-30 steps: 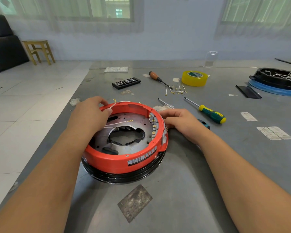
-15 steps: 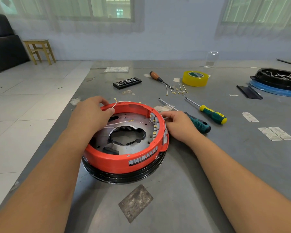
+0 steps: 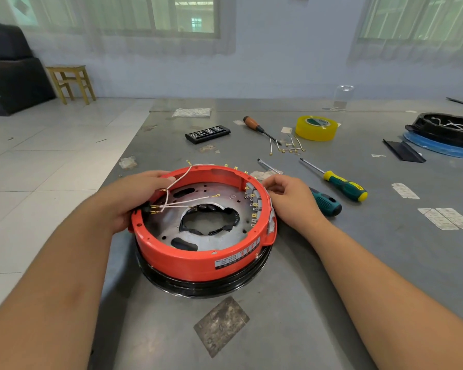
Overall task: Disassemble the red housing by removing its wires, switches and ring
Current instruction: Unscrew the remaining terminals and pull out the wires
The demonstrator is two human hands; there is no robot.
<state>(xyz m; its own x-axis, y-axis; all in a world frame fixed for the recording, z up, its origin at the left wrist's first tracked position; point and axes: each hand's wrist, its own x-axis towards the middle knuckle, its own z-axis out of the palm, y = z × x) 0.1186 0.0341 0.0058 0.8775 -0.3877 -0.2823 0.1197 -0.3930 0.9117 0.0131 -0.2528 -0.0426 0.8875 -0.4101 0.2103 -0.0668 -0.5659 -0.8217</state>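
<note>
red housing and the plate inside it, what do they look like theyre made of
Red housing: probably moulded plastic, uniform colour with a soft satin sheen. Inner plate: looks like bare metal, dull grey, punched holes and slots.

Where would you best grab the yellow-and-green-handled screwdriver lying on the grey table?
Grip the yellow-and-green-handled screwdriver by its thick handle, from above: it lies flat on the grey table, the thin metal shaft pointing away, with bare table either side of the handle.
</note>
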